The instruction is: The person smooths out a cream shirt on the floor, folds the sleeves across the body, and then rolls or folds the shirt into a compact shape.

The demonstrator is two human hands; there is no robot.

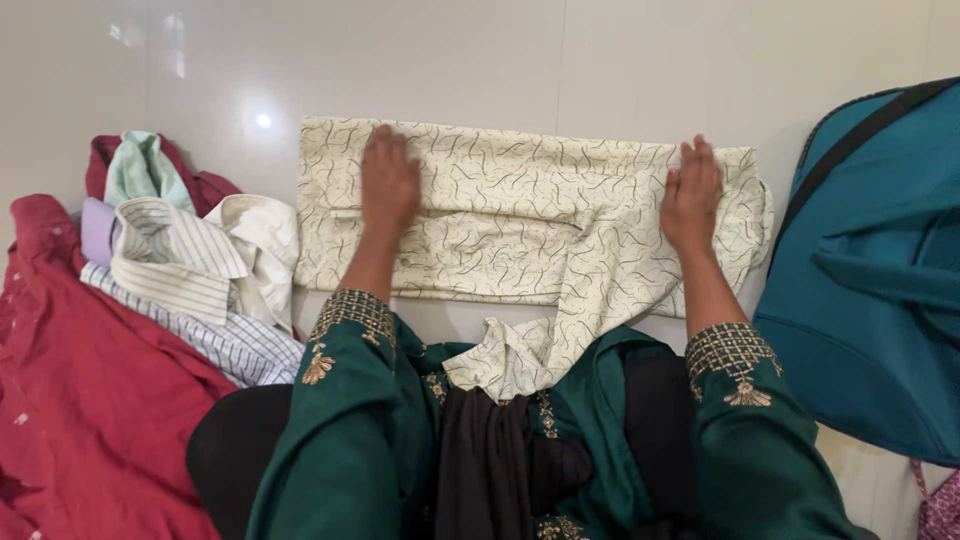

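A cream garment with thin dark squiggle print (510,215) lies folded into a long band on the pale floor in front of me. My left hand (388,178) rests flat on its left part, fingers together and pointing away. My right hand (690,195) presses flat on its right end. One loose corner of the garment (515,355) trails down onto my lap. Both arms wear dark green sleeves with gold embroidered cuffs.
A heap of clothes sits at the left: a striped shirt (185,270), a mint piece (145,170) and a large red garment (80,400). A teal bag (880,280) with a black strap stands at the right. The glossy white floor (450,60) stretches beyond.
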